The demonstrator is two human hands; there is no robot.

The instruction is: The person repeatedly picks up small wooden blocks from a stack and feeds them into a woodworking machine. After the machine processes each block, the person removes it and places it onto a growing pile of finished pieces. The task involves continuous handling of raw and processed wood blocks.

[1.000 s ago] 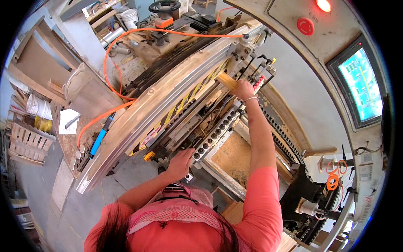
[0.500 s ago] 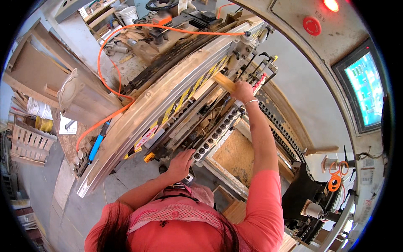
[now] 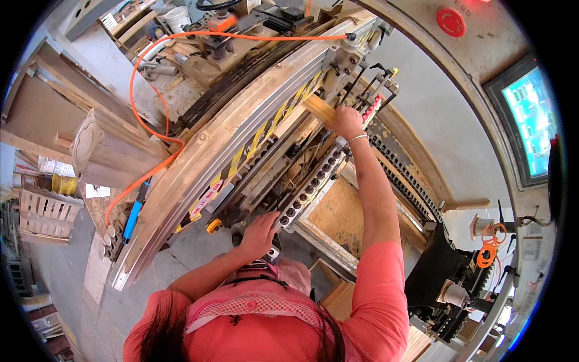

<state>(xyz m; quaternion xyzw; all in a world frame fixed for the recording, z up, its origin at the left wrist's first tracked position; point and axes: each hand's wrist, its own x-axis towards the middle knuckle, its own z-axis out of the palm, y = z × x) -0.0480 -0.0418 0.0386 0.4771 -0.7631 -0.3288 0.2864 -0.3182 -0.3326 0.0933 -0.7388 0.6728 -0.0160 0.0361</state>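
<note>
Across the far part of the machine, the wooden piece lies slantwise, its far end near the yellow-and-black striped strip and its near end in the right hand. The fingers there are curled closed around that end, the arm stretched almost straight; gripping just the tip probably lets the hand steer the wood while leaving most of its length free. Whether the piece bears on the parts beneath, I cannot tell.

At the near end of the rail with black round fittings, the left hand is spread low, its fingers extended close together and wrapped around nothing. They are on or just beside the rail end; contact is hard to judge. The placement looks like a steadying one, balancing the long reach of the other arm.

Below the rail, a chipboard panel sits inside a pale frame. The orange hose loops along the outer side of the beam, seemingly to keep it clear of both hands. To the right, the lit screen and red button are mounted on the casing, presumably for easy sight and reach.
</note>
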